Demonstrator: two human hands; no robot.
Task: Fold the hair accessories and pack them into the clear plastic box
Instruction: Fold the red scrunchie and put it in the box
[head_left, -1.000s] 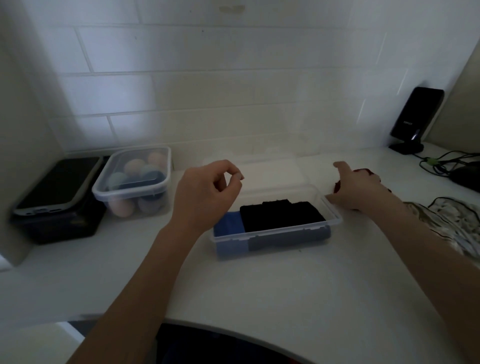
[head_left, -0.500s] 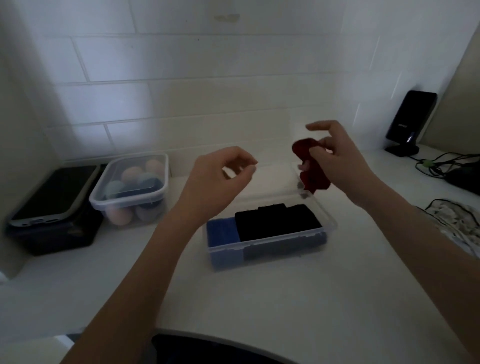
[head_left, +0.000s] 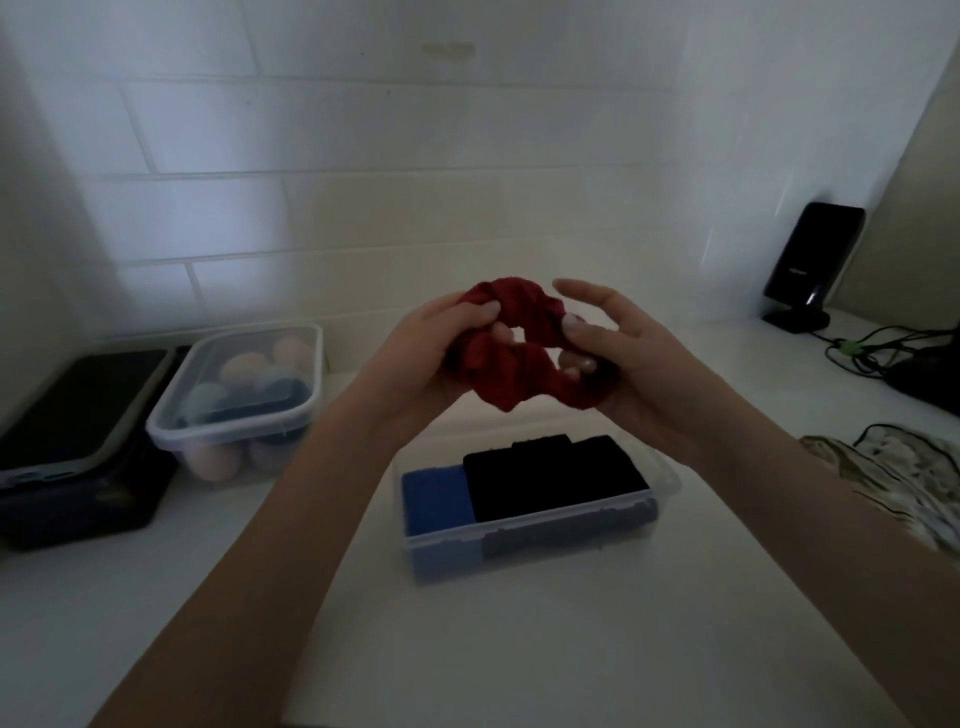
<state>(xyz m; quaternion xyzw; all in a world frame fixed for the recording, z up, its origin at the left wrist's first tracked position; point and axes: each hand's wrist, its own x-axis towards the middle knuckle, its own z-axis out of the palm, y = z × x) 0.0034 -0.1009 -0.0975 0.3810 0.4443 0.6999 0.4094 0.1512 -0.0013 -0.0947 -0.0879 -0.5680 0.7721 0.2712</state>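
Holding a dark red scrunchie (head_left: 519, 353) in the air above the clear plastic box (head_left: 535, 530), you had both hands on it at once. Your left hand (head_left: 441, 353) pinched the left side of the ring between thumb and curled fingers; your right hand (head_left: 618, 358) gripped the right side with thumb and lower fingers, the index finger lifted free. The scrunchie looked soft, light and springy, likely to puff open unless pressed flat, so its bunched edges seemed the best places to hold. In the box, on the white counter (head_left: 519, 649), a folded black piece (head_left: 556, 475) lay beside a blue one (head_left: 436, 499), with little spare room showing.
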